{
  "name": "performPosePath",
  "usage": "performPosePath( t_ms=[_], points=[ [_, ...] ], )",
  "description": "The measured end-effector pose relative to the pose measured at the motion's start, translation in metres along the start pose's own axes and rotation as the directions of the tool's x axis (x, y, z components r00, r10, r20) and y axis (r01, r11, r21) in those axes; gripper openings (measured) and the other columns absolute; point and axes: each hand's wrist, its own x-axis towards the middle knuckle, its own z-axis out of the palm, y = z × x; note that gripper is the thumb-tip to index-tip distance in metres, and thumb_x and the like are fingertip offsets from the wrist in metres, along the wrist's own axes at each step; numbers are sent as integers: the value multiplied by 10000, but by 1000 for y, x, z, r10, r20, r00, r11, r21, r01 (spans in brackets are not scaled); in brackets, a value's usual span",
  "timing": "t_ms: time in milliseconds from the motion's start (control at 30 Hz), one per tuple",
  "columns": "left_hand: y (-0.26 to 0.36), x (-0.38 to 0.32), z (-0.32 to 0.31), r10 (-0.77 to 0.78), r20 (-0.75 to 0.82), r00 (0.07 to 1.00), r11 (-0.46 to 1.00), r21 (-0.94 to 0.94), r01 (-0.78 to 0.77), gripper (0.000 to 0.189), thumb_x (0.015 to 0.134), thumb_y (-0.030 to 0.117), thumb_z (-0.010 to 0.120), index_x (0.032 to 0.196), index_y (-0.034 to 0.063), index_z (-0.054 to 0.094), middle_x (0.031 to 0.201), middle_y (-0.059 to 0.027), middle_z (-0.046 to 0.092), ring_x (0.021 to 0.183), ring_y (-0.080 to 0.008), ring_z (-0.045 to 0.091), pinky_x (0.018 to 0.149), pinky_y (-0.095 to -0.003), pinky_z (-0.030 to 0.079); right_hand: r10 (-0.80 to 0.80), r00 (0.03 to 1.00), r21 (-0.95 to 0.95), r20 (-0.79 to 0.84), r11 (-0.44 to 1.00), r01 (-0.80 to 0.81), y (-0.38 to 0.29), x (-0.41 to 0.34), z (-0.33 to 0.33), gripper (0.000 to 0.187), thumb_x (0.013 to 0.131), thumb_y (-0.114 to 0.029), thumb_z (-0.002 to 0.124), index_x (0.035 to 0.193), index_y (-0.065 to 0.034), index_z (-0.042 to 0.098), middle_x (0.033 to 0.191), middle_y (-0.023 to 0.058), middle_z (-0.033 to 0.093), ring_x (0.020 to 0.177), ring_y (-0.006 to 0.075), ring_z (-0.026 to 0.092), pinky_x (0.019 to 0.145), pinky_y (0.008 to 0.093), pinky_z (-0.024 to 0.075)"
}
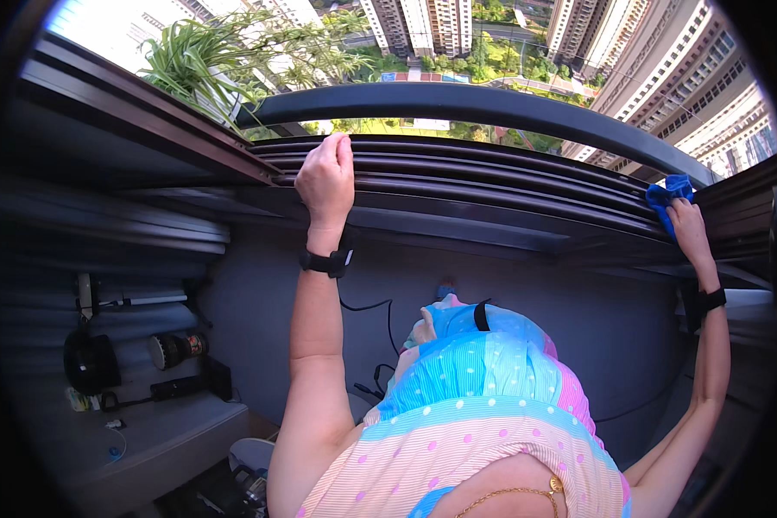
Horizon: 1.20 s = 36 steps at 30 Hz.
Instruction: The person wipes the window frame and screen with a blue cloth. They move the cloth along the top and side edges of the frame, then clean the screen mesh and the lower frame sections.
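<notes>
My left hand [327, 169] is closed in a loose fist above the dark grooved window track [466, 168], close to the left end of the opening. No object shows in it, and its underside is hidden. At the far right, my right hand [689, 226] grips a bunched blue cloth [670, 194]. That cloth lies against the track's right end, beside the dark side frame [744, 188]. Each wrist wears a black band.
Beyond the track, a dark curved railing [479, 100] crosses the opening, with high-rise buildings far below. Leafy plants [188, 65] stand outside at left. Indoors, a goblet drum [178, 349] rests on a ledge [168, 447]. A black cable [375, 304] hangs near my left arm.
</notes>
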Motion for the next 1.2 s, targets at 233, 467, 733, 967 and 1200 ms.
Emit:
performPosePath(
  t_ms=[233,467,733,967,1200],
  points=[
    [4,5,4,48,-72,996,998,-41,-52,88,880,184,617,894,101,643,790,-57,676,764,-251,651,634,-373,503,-376,915,187,-146,898,399,-147,15,-36,167,921,-107,498,1002,22,567,967,268,571,903,446,530,789,494,426],
    [-4,2,5,44,-112,993,997,-54,-50,110,881,183,616,947,102,649,814,-61,675,772,-252,655,642,-371,508,-625,772,286,-116,723,629,-272,55,-59,263,881,-84,574,1137,-30,549,1063,135,546,1017,330,523,910,413,416],
    [-6,2,-2,51,-154,987,935,-341,-102,174,879,126,622,1038,57,625,906,-102,671,814,-270,662,706,-342,525,-774,575,424,-263,443,790,-385,72,-70,322,840,-12,592,1155,-62,548,1024,145,585,1000,351,556,878,426,449],
    [2,-23,-54,-118,235,965,317,-912,261,615,929,339,614,1416,74,346,1355,-190,429,1165,-262,547,837,-331,526,-400,833,806,-381,298,511,-416,40,-148,224,930,-81,555,1150,-34,555,1040,113,599,981,206,595,859,311,482],
    [21,-12,-80,43,641,766,-381,-699,606,533,973,451,487,1347,77,422,1208,-58,553,1068,-114,575,906,-282,502,-660,557,489,-504,314,814,-444,31,-133,217,924,-111,527,1097,12,570,1048,176,597,1024,329,543,885,413,442]
  ],
)
